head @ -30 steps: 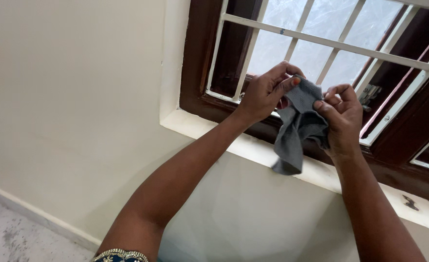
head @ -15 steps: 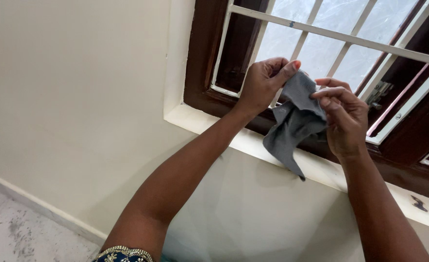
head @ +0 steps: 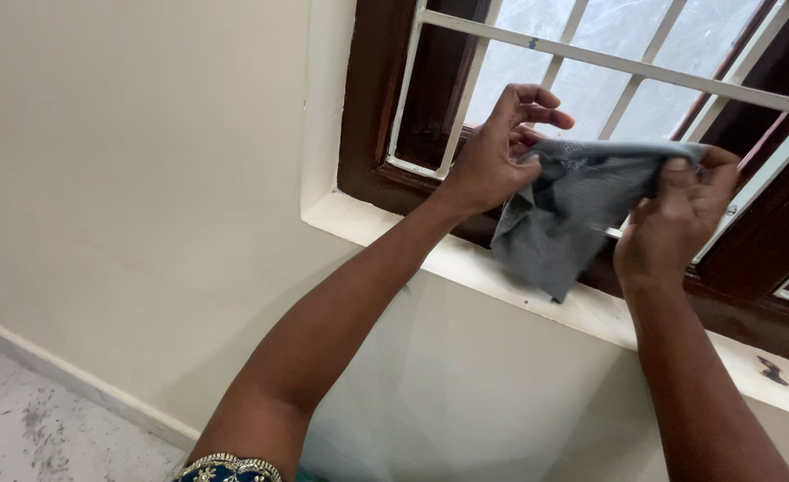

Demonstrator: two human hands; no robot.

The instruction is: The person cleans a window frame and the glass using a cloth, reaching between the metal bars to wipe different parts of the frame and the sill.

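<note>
A grey cloth (head: 568, 214) is stretched between my two hands in front of a window. My left hand (head: 492, 152) pinches its left top corner between thumb and forefinger, the other fingers spread above. My right hand (head: 676, 223) grips the right top corner. The cloth's lower part hangs loose down to the cream sill (head: 501, 268). Behind the hands is a white metal grille (head: 609, 62) set in a dark brown wooden frame (head: 372, 107).
A cream wall (head: 144, 178) runs left of and below the window. A grey speckled floor (head: 19, 419) shows at the lower left. Frosted glass lies behind the grille. A dark chip marks the sill at the right.
My hands have pulled apart, the right one moving right, so the bunched cloth is now spread wide between them.
</note>
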